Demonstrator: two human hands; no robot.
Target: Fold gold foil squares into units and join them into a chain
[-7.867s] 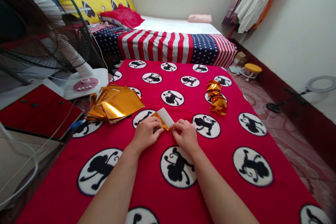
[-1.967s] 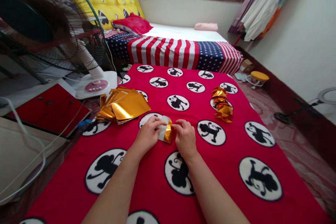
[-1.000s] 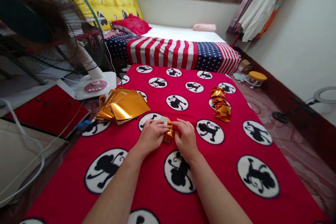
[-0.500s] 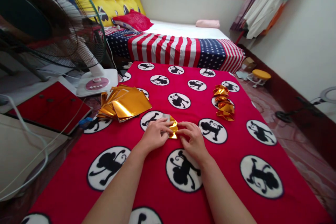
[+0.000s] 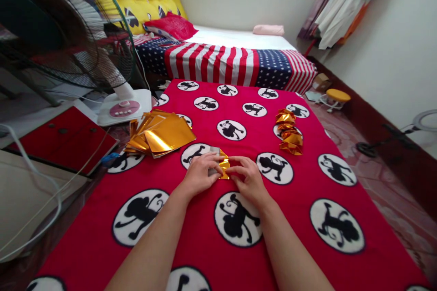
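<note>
A small folded sheet of gold foil paper (image 5: pixel 224 167), its grey-white back showing on the left, lies on the red cloth between my hands. My left hand (image 5: pixel 204 170) holds its left part down, fingers lying over the pale side. At the right edge, my right hand (image 5: pixel 248 178) grips the gold side with thumb and fingertips, the fingers curled. The fingertips partly cover the sheet. Up and to the left is a loose stack of flat gold foil sheets (image 5: pixel 170 134). Several folded gold foil pieces (image 5: pixel 291 138) stand in a row toward the right.
The red cloth (image 5: pixel 287 236) with monkey circles covers the surface under my hands. A fan (image 5: pixel 124 95) stands at the left by a red-topped box (image 5: pixel 64 138). A bed (image 5: pixel 221 61) stretches across the back. A yellow stool (image 5: pixel 337 95) is on the floor at right.
My right thumb and fingertips have shifted slightly at the paper's right edge. Both hands stay on the same folded sheet. The whole view has moved a little.
</note>
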